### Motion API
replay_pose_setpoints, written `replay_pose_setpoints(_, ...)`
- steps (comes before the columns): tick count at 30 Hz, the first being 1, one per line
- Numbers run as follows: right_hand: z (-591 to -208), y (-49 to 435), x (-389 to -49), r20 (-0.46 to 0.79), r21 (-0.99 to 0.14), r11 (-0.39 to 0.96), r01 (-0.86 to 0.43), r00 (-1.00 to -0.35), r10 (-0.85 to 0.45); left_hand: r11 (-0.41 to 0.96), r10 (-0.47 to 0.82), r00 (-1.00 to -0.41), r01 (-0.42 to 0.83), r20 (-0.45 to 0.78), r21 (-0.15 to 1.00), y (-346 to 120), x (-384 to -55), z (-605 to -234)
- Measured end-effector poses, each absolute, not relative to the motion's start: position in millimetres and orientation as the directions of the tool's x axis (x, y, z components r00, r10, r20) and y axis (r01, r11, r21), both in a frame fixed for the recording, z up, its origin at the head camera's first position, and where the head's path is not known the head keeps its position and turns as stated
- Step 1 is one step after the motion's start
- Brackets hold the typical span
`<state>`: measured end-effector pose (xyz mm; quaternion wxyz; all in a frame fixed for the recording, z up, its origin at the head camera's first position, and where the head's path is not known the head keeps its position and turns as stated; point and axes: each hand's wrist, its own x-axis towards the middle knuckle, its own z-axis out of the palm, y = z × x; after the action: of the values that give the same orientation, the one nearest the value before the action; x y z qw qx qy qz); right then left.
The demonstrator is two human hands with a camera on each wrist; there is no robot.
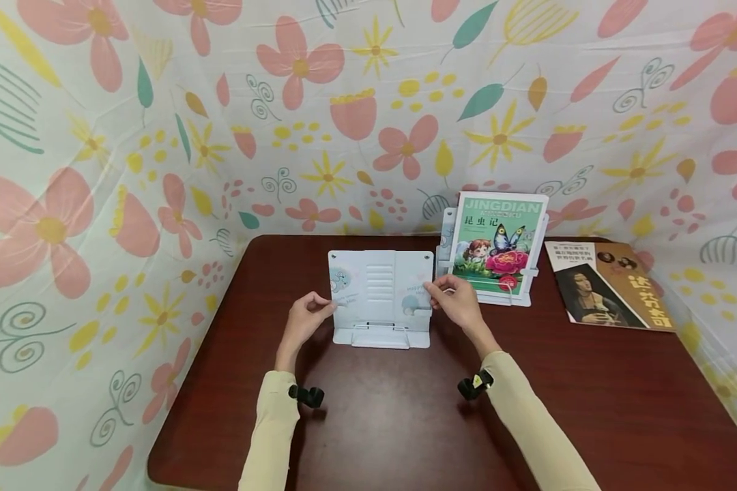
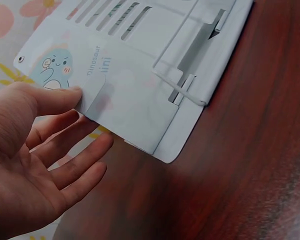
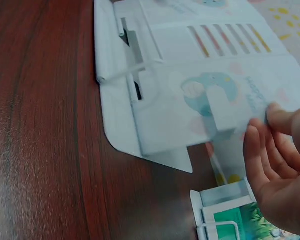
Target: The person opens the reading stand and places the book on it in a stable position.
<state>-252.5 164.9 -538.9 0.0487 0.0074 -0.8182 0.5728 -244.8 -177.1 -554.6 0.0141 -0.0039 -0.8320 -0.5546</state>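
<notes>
A white metal book stand (image 1: 356,314) with dinosaur and elephant-like cartoon prints stands upright on the table, its slotted back facing me. My left hand (image 1: 305,319) pinches its left edge; in the left wrist view the thumb of that hand (image 2: 35,145) presses a small side flap (image 2: 94,97), other fingers behind or below the edge. On the opposite side my right hand (image 1: 459,307) holds the right edge between thumb and index finger, above another folded-out flap (image 3: 220,112). Along the stand's base lies a wire page holder (image 2: 182,90).
Behind my right hand, a second white stand (image 1: 445,256) bears a green-covered book (image 1: 497,228). A brown and white book (image 1: 611,286) with a portrait lies flat at the right. The dark red table (image 1: 368,416) meets a floral cloth (image 1: 344,157) at the back and left.
</notes>
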Motion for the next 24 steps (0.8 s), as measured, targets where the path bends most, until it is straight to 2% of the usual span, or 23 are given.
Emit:
replay_pose_setpoints(5,-542,159,-252,0.124,-0.936,0.344,-0.077,-0.986,0.116,0.395,-0.038,-0.996,0.056,0.077,0.917,-172,-242,-556)
replay_pose_setpoints(8,-540,167,-247,0.125,-0.94,0.331,-0.078,-0.985,0.121,0.409,-0.111,-0.964,0.176,0.24,0.895,-161,-242,-556)
replay_pose_setpoints(10,-537,176,-244,0.123,-0.944,0.321,-0.079,-0.985,0.121,0.415,-0.189,-0.893,0.304,0.408,0.857,-152,-241,-551)
replay_pose_setpoints(13,-529,197,-238,0.161,-0.936,0.336,-0.107,-0.978,0.136,0.415,-0.27,-0.717,0.515,0.642,0.75,-133,-240,-537)
replay_pose_setpoints(15,-523,215,-232,0.197,-0.915,0.386,-0.118,-0.965,0.171,0.398,-0.278,-0.611,0.629,0.741,0.668,-116,-239,-524)
replay_pose_setpoints(17,-517,237,-225,0.251,-0.877,0.462,-0.129,-0.944,0.212,0.357,-0.247,-0.546,0.716,0.8,0.599,-92,-236,-513)
replay_pose_setpoints(20,-511,278,-211,0.317,-0.816,0.569,-0.101,-0.902,0.294,0.265,-0.158,-0.526,0.793,0.836,0.549,-48,-229,-506)
replay_pose_setpoints(24,-512,345,-190,0.312,-0.764,0.644,0.038,-0.852,0.421,0.164,-0.003,-0.568,0.811,0.823,0.561,13,-210,-517)
